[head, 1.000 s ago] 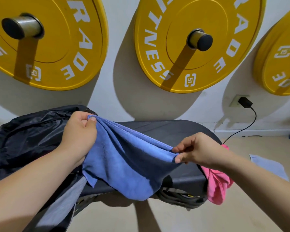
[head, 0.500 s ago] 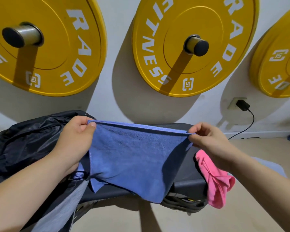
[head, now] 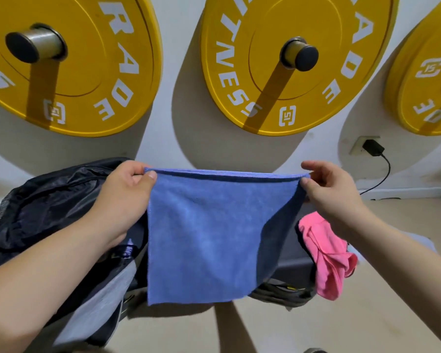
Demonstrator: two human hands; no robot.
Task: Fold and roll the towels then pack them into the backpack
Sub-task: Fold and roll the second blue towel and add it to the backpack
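Observation:
A blue towel (head: pixel 209 233) hangs flat and stretched in the air in front of me, doubled over along its top edge. My left hand (head: pixel 124 197) pinches its upper left corner and my right hand (head: pixel 326 194) pinches its upper right corner. Behind the towel stands a black padded bench (head: pixel 294 253), mostly hidden. A black and grey backpack (head: pixel 49 200) lies slumped on the bench's left end, under my left forearm. A crumpled pink towel (head: pixel 326 256) hangs over the bench's right end, below my right wrist.
Three yellow weight plates (head: pixel 285 62) hang on pegs on the white wall behind the bench. A black charger (head: pixel 373 147) sits in a wall socket at right, its cable running down to the beige floor (head: pixel 316 327). Dark straps (head: pixel 280 293) lie under the bench.
My hands have moved apart and upward, pulling the sagging blue towel taut into a flat hanging sheet. The backpack and the pink towel have stayed where they were.

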